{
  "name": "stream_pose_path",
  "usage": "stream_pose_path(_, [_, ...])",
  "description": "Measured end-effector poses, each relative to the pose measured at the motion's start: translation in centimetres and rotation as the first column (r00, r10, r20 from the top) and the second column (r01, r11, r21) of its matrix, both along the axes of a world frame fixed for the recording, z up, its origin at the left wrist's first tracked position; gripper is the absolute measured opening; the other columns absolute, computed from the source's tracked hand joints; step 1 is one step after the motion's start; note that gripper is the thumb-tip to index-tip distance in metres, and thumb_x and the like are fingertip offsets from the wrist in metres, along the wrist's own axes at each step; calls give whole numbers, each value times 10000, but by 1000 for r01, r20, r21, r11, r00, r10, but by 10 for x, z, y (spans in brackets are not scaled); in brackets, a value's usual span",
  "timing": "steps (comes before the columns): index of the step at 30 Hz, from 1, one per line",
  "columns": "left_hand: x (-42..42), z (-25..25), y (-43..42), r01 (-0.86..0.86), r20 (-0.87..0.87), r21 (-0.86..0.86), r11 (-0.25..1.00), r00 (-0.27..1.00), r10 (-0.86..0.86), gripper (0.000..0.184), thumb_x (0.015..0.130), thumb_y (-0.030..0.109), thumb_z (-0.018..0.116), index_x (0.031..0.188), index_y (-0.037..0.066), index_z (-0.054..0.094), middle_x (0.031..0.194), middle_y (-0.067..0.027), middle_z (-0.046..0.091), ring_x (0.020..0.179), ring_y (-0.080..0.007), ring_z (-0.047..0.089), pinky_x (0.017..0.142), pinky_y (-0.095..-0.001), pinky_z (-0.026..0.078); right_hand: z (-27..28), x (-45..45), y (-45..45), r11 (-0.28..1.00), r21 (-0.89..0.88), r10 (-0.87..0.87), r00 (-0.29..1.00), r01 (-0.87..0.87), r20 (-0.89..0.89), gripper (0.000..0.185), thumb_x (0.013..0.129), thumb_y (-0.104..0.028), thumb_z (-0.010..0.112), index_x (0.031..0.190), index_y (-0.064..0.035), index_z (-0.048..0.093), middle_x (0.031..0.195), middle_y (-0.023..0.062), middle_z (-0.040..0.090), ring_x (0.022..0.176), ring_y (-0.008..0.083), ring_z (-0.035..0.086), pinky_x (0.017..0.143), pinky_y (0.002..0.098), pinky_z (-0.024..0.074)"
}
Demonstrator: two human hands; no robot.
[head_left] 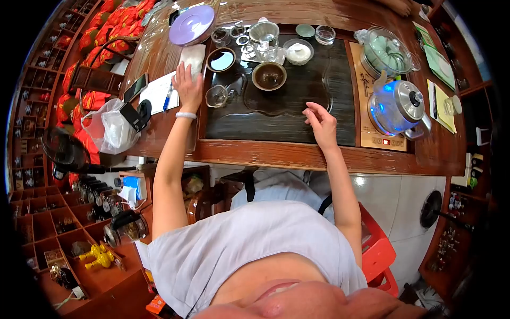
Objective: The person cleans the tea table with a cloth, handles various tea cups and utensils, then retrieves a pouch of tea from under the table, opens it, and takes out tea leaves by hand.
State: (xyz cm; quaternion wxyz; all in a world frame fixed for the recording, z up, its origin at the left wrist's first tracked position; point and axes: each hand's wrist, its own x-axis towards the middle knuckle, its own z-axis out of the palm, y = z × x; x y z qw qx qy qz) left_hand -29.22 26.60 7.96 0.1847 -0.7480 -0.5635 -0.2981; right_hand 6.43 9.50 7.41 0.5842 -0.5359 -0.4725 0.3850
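My left hand [187, 87] lies flat with its fingers spread, its fingertips at the near end of a folded white cloth [193, 55]. Beside it are a notepad [154, 95] and a blue pen [168, 99]. Over the dark tea tray [281, 125] my right hand [322, 123] hovers, fingers loosely bent and apart, with nothing visible in them. On the tray stand a brown bowl [269, 76], a second dark bowl [221, 59] with liquid, a small glass pitcher [217, 96], a strainer on a glass vessel [264, 37] and a bowl with something white [298, 52].
At the right, a lit glass kettle [397, 109] sits on a heating panel [387, 141]. Behind it is a glass pot with green cups [387, 52]. A purple lidded container [192, 25] stands back left. A plastic bag [114, 127] and phone [136, 87] lie left.
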Motion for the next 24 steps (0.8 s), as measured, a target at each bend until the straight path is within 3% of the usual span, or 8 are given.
stream_pose_path(3, [-2,-5,0,-1,-18,16,1000,1000,1,428,810,244,556,1183,54,466,1344,-145,351,1251,-294,305,1024,-475,181,28,0,-10,985,-153,51,982,-80,-180,162,839,-85,574,962,11,619,673,20,595,502,45,481,448,186,376])
stream_pose_path(4, [-1,-7,2,-12,-16,11,1000,1000,12,416,809,239,557,1172,54,473,1340,-145,354,1248,-293,310,1021,-475,193,48,-8,-13,999,-38,15,993,-20,-117,112,831,-77,586,898,-4,638,597,-11,549,452,20,419,405,174,305])
stream_pose_path(8, [2,-5,1,20,-82,5,1000,996,-20,368,815,219,553,1138,49,502,1312,-144,385,1220,-300,339,1001,-466,229,145,-13,-39,948,308,125,982,-77,-138,66,783,-67,644,811,-30,598,609,-36,504,541,13,450,426,177,309])
stream_pose_path(10, [1,-8,3,13,-65,44,999,998,-10,342,818,220,553,1110,45,524,1281,-146,414,1196,-303,359,985,-459,244,174,-7,-50,774,625,495,708,-97,-503,213,794,-141,650,895,-6,518,737,54,509,607,93,447,475,209,412])
stream_pose_path(13, [1,-4,1,18,-66,37,999,998,-16,300,819,215,551,1054,29,564,1252,-148,433,1158,-319,379,967,-452,259,240,8,-80,645,763,686,405,47,-605,187,752,-79,648,712,-42,469,582,48,481,468,141,409,451,369,504])
stream_pose_path(14, [1,-4,0,20,-58,31,999,998,-18,294,824,209,542,1049,21,568,1257,-150,427,1157,-323,378,968,-454,260,253,9,-90,617,781,708,360,102,-607,213,738,-58,647,650,-54,452,531,46,472,422,157,397,443,423,534])
stream_pose_path(17, [3,-3,-1,2,-58,0,1000,998,-2,281,832,199,533,1041,16,570,1259,-152,423,1154,-330,378,964,-455,266,255,13,-113,545,820,750,334,174,-570,240,716,-9,613,561,-43,434,532,99,500,390,172,396,455,437,541])
stream_pose_path(24, [1,-5,0,11,-64,24,1000,998,-10,268,833,196,531,1027,19,578,1229,-156,450,1132,-334,398,955,-454,275,258,30,-112,347,935,912,256,-69,-319,301,775,-20,518,493,10,421,542,192,510,377,214,391,493,552,536])
